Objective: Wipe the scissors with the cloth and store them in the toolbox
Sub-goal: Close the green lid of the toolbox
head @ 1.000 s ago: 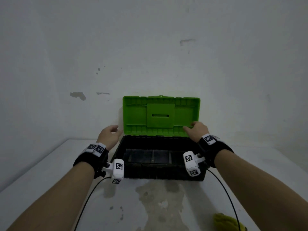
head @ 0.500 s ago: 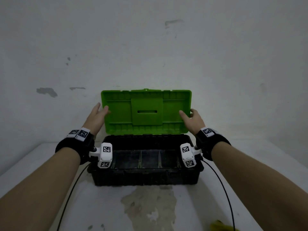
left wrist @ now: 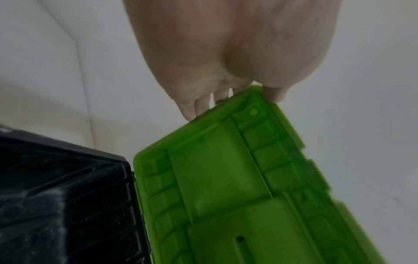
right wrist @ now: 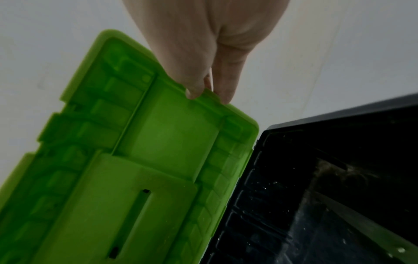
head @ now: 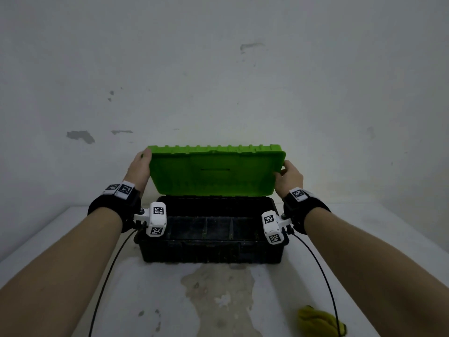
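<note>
Arms reaching forward, the left hand [head: 139,166] and right hand [head: 289,177] are each pinching an end of the green lid [head: 216,171], tilting over the black toolbox [head: 211,249] lying crosswise on the table [head: 60,239].

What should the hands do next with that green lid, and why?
Probably swing the green lid down onto the black toolbox: the left hand and right hand grip its two ends, it tilts forward over the open box, and the cloth lies aside.
</note>
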